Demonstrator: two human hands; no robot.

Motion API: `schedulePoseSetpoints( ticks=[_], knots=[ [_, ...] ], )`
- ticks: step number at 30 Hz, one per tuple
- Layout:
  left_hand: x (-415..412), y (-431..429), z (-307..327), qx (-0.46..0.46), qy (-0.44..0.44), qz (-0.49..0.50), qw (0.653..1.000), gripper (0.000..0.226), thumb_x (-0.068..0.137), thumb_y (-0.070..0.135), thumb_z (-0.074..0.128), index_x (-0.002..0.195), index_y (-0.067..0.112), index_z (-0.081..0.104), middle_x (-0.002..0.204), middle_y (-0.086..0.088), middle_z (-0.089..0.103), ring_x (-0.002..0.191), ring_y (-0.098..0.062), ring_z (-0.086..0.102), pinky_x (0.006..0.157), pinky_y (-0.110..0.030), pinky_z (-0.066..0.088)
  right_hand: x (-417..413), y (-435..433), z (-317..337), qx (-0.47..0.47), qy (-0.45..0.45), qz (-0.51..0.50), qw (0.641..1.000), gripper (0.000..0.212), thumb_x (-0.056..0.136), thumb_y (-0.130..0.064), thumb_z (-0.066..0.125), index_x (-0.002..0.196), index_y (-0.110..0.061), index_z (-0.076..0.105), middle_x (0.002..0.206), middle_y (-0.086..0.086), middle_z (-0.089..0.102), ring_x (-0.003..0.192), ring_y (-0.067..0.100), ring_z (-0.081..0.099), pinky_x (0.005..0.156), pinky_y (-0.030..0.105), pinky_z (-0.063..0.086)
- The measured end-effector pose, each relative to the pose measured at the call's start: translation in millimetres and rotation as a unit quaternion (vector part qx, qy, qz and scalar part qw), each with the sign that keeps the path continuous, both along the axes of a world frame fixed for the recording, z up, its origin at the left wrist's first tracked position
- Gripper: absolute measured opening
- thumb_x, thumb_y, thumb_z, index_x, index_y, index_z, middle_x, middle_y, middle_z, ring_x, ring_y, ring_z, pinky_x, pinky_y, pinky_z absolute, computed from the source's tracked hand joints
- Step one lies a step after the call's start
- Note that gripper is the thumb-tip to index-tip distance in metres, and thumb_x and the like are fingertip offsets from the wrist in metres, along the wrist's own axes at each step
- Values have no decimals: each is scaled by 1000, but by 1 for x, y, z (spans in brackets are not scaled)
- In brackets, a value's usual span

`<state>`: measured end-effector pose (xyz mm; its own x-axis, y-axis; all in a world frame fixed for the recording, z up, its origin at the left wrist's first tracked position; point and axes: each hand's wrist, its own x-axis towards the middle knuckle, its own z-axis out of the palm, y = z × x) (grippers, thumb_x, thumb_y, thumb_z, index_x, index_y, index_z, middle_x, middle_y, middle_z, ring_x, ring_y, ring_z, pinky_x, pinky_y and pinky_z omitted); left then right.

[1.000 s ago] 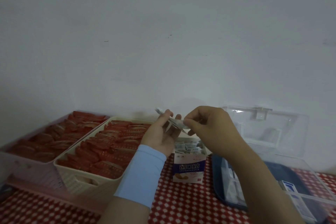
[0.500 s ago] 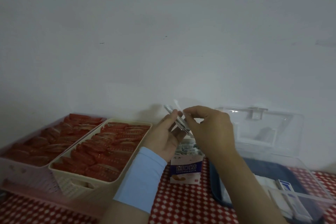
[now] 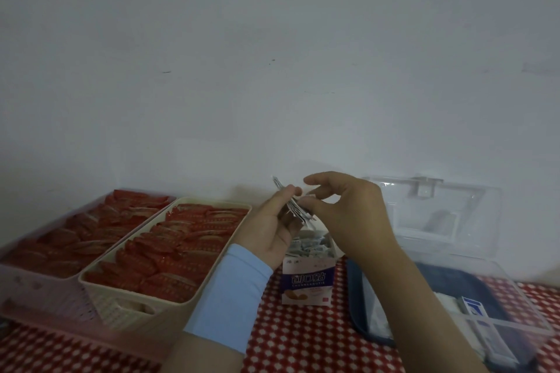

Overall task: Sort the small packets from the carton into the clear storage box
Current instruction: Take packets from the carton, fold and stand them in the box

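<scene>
An open white and purple carton [image 3: 307, 283] stands on the table, full of several small grey-white packets [image 3: 309, 247]. Above it, my left hand [image 3: 274, 225], with a light blue wristband, grips a small stack of packets [image 3: 292, 206] held upright. My right hand [image 3: 342, 212] is right beside it, its thumb and fingers curled against the stack's right side. The clear storage box [image 3: 491, 309] with a dark blue base lies to the right, its lid [image 3: 436, 215] raised against the wall. A few white and blue items lie inside it.
Two baskets stand at the left, a pink one [image 3: 36, 285] and a cream one [image 3: 127, 300], both packed with red sachets. A red and white checked cloth [image 3: 303, 339] covers the table. A plain white wall [image 3: 272, 70] stands close behind.
The stack in my left hand has turned from lying nearly flat to standing more upright. My right hand's fingers have shifted along it. Both hands stay above the carton.
</scene>
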<state>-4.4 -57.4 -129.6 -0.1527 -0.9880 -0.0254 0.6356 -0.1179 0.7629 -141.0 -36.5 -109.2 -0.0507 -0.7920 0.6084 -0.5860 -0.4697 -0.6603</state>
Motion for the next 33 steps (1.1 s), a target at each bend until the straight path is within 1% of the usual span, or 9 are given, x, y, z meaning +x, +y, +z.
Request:
schedulePoseSetpoints(
  ticks=[4,8,13,15,18,19,23,29,33],
  knots=[
    [-1,1,2,20,13,21,1000,16,94,16,63,86,3,67,73,-8,68,62,-14,67,59,-22,58,3,0,-2,-6,12,11,1000,26,85,-31,78,109,-37,71,87,-20,71,89,-8,62,76,5,45],
    [1,3,7,38,61,14,997,15,94,12,63,91,-2,66,74,-13,71,62,-18,70,56,-25,59,6,-1,-5,-62,55,-52,995,20,83,-34,79,98,-36,66,92,-18,59,76,0,60,66,17,48],
    [5,2,6,33,39,10,999,17,94,14,63,96,-2,66,74,-11,71,65,-20,69,56,-25,59,8,-1,-6,-54,71,-69,994,4,83,-38,78,85,-35,77,85,-21,68,71,1,61,65,24,52],
    [10,-1,5,16,3,7,1000,17,92,17,65,94,0,68,74,-10,70,63,-18,69,64,-26,60,7,0,-3,-1,14,-30,999,5,82,-36,80,86,-37,77,80,-23,70,73,2,63,67,23,55],
    [16,-4,4,-5,-32,-7,999,23,80,21,71,92,2,71,85,-14,71,70,-19,71,90,-34,53,4,1,2,51,-62,51,995,12,80,-26,83,85,-36,77,78,-23,74,76,-1,67,68,12,53],
    [17,-5,4,-7,-35,-10,999,23,80,21,71,91,1,71,86,-15,71,70,-20,72,89,-35,55,3,0,3,59,-77,72,993,12,80,-21,83,85,-32,78,78,-20,75,77,-2,69,70,11,53],
    [20,-6,5,4,-24,-5,1000,19,90,16,64,86,-2,68,77,-14,71,63,-19,70,59,-27,60,-1,2,6,76,-119,114,983,11,82,-9,81,88,-18,81,80,-9,78,77,3,73,70,12,54],
    [18,-6,4,21,-13,20,999,19,93,20,64,87,3,69,73,-7,71,61,-15,70,56,-23,58,3,6,5,53,-58,112,991,10,85,-20,78,86,-29,81,78,-20,74,80,3,68,72,15,53],
    [15,-6,3,22,40,-8,999,23,93,25,62,86,3,68,81,-7,71,83,-19,71,77,-31,61,8,6,2,6,29,97,995,11,82,-26,79,78,-35,77,85,-22,70,94,3,60,87,31,50]
  ],
)
